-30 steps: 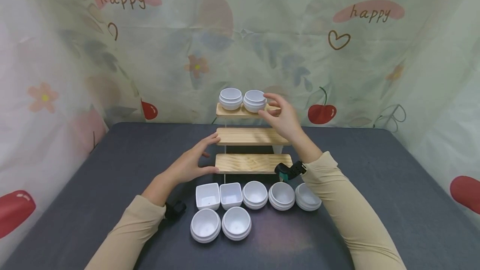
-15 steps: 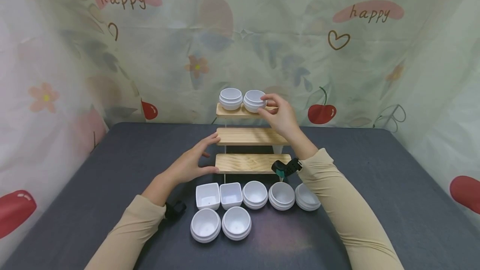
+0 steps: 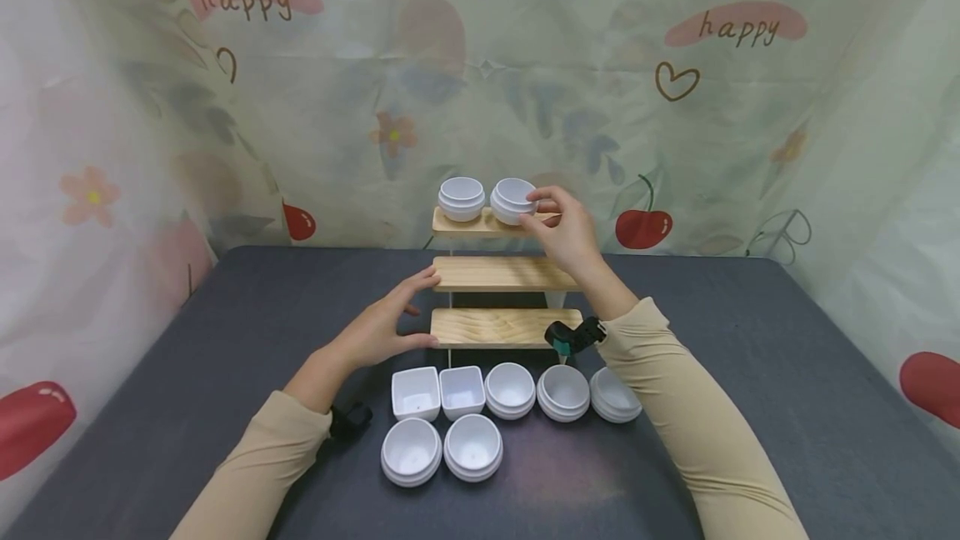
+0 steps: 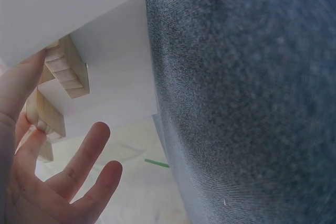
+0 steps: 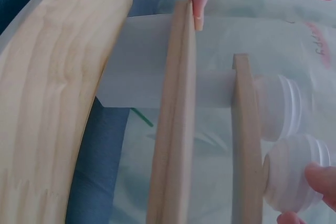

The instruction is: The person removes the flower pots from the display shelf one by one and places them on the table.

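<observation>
A three-tier wooden display stand has its top board [image 3: 476, 227], middle board [image 3: 502, 275] and bottom board [image 3: 495, 329] on pale side supports. My right hand [image 3: 567, 236] pinches the right-hand white round bowl [image 3: 512, 205] on the top board, thumb and fingertips at its right side. That bowl leans slightly in the right wrist view. Another white round bowl [image 3: 461, 200] stands on the same board to its left. My left hand [image 3: 381, 326] touches the left ends of the middle and bottom boards with fingers spread; the left wrist view shows two fingers [image 4: 86, 156] extended free.
In front of the stand on the dark cloth-covered table [image 3: 225, 340] are two square white bowls [image 3: 462, 390] and several round white bowls [image 3: 510, 388]. Two more round bowls [image 3: 472, 445] form a nearer row. A patterned curtain [image 3: 337, 148] hangs behind.
The bowl in my right hand has shifted slightly right, leaving a small gap from the other top bowl. My right fingers have closed onto its side. My left hand has stayed still.
</observation>
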`<state>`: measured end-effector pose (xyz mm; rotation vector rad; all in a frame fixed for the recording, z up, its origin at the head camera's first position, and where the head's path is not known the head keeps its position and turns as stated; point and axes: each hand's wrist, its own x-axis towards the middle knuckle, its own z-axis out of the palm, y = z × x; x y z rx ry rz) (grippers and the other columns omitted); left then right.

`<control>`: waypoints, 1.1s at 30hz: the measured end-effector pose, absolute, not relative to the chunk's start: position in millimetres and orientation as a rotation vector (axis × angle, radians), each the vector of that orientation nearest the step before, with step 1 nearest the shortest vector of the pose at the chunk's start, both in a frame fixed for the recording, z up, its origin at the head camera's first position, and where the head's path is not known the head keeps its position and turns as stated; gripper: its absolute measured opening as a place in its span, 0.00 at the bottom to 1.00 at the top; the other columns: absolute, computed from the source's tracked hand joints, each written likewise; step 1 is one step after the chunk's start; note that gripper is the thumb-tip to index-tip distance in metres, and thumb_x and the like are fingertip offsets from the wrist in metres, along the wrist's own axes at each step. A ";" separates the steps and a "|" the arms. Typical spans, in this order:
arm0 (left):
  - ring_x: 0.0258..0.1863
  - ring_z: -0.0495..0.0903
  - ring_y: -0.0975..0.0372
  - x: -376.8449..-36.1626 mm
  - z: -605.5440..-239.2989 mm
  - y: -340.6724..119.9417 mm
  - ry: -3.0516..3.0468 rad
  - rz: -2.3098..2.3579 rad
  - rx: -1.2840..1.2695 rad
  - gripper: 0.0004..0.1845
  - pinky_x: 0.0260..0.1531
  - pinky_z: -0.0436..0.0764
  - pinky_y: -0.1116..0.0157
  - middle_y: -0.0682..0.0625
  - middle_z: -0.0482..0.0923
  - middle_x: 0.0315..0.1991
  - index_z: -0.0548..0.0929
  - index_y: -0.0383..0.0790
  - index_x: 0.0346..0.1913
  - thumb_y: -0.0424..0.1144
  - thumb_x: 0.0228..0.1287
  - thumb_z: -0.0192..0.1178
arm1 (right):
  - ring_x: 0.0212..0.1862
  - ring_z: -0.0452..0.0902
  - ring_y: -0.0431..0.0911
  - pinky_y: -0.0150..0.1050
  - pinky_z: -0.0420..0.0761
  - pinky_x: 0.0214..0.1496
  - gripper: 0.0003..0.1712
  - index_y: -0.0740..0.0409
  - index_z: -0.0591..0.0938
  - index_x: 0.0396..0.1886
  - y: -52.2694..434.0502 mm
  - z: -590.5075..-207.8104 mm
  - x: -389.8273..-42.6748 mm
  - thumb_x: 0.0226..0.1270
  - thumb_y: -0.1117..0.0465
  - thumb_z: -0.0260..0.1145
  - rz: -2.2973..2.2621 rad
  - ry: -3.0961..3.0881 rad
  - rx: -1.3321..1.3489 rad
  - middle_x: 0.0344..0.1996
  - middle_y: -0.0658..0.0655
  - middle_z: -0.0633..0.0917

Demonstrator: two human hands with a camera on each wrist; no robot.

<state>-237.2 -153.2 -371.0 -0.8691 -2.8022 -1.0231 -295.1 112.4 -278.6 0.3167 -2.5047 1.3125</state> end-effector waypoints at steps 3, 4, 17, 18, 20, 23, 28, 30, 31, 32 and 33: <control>0.53 0.78 0.47 -237.7 -371.4 -153.4 -2.800 -1.025 -0.870 0.47 0.53 0.78 0.49 0.47 0.46 0.75 0.54 0.47 0.72 0.41 0.52 0.70 | 0.39 0.79 0.54 0.33 0.77 0.34 0.17 0.57 0.77 0.49 114.4 -276.7 -293.3 0.61 0.60 0.66 1.307 -2.502 0.326 0.48 0.63 0.83; 0.53 0.78 0.47 -237.8 -371.5 -153.5 -2.799 -1.025 -0.869 0.47 0.53 0.78 0.49 0.47 0.46 0.75 0.54 0.47 0.72 0.41 0.52 0.70 | 0.39 0.79 0.54 0.32 0.76 0.33 0.17 0.57 0.77 0.49 115.0 -276.2 -292.4 0.61 0.60 0.66 1.310 -2.502 0.329 0.48 0.63 0.83; 0.52 0.79 0.49 -237.0 -371.4 -153.2 -2.803 -1.010 -0.864 0.47 0.52 0.78 0.50 0.48 0.46 0.75 0.54 0.48 0.72 0.42 0.52 0.69 | 0.36 0.78 0.52 0.30 0.76 0.34 0.18 0.57 0.77 0.49 125.7 -276.1 -275.2 0.60 0.60 0.68 1.269 -2.513 0.416 0.47 0.63 0.83; 0.52 0.79 0.49 -236.9 -371.4 -153.1 -2.806 -1.008 -0.861 0.47 0.52 0.78 0.50 0.48 0.46 0.75 0.54 0.48 0.72 0.42 0.52 0.69 | 0.36 0.78 0.52 0.30 0.76 0.34 0.18 0.57 0.77 0.48 126.7 -276.2 -274.0 0.59 0.60 0.68 1.264 -2.515 0.417 0.46 0.64 0.83; 0.52 0.79 0.49 -236.9 -371.4 -152.9 -2.805 -1.007 -0.860 0.47 0.52 0.78 0.50 0.48 0.46 0.75 0.54 0.48 0.72 0.42 0.52 0.69 | 0.36 0.78 0.52 0.30 0.76 0.34 0.18 0.57 0.78 0.48 128.4 -276.3 -271.8 0.59 0.60 0.68 1.254 -2.521 0.417 0.46 0.64 0.83; 0.52 0.79 0.49 -236.9 -371.5 -153.0 -2.801 -1.005 -0.863 0.47 0.52 0.78 0.50 0.48 0.47 0.75 0.54 0.47 0.72 0.42 0.52 0.69 | 0.37 0.79 0.52 0.30 0.76 0.33 0.18 0.57 0.78 0.49 131.3 -276.9 -269.0 0.59 0.60 0.68 1.237 -2.527 0.425 0.46 0.64 0.83; 0.52 0.79 0.49 -236.6 -371.4 -153.2 -2.797 -1.012 -0.866 0.46 0.53 0.78 0.49 0.48 0.47 0.75 0.54 0.47 0.72 0.41 0.52 0.69 | 0.38 0.81 0.53 0.29 0.77 0.33 0.18 0.58 0.78 0.48 135.6 -277.4 -264.0 0.58 0.61 0.69 1.215 -2.515 0.464 0.45 0.64 0.84; 0.52 0.79 0.49 -236.5 -371.4 -153.3 -2.796 -1.017 -0.867 0.46 0.53 0.78 0.49 0.48 0.47 0.75 0.54 0.47 0.72 0.41 0.52 0.69 | 0.38 0.82 0.54 0.29 0.77 0.34 0.18 0.58 0.78 0.48 137.2 -277.0 -261.3 0.58 0.62 0.69 1.212 -2.507 0.483 0.45 0.65 0.84; 0.52 0.79 0.49 -236.4 -371.5 -153.4 -2.796 -1.018 -0.867 0.46 0.53 0.78 0.49 0.48 0.47 0.75 0.54 0.47 0.72 0.41 0.52 0.69 | 0.38 0.82 0.54 0.29 0.77 0.34 0.18 0.59 0.78 0.48 138.0 -277.0 -260.1 0.57 0.62 0.69 1.212 -2.505 0.490 0.45 0.65 0.84; 0.52 0.79 0.49 -236.5 -371.6 -153.4 -2.796 -1.018 -0.867 0.46 0.53 0.78 0.49 0.48 0.46 0.75 0.54 0.47 0.72 0.41 0.52 0.69 | 0.38 0.82 0.53 0.30 0.77 0.34 0.18 0.59 0.78 0.48 138.8 -277.1 -258.6 0.57 0.62 0.69 1.215 -2.506 0.495 0.45 0.65 0.84; 0.52 0.79 0.49 -236.6 -371.7 -153.4 -2.797 -1.016 -0.869 0.46 0.53 0.78 0.49 0.47 0.46 0.75 0.54 0.47 0.72 0.41 0.52 0.69 | 0.38 0.82 0.53 0.30 0.77 0.34 0.18 0.58 0.78 0.48 139.5 -277.0 -256.9 0.57 0.62 0.69 1.216 -2.509 0.499 0.45 0.65 0.84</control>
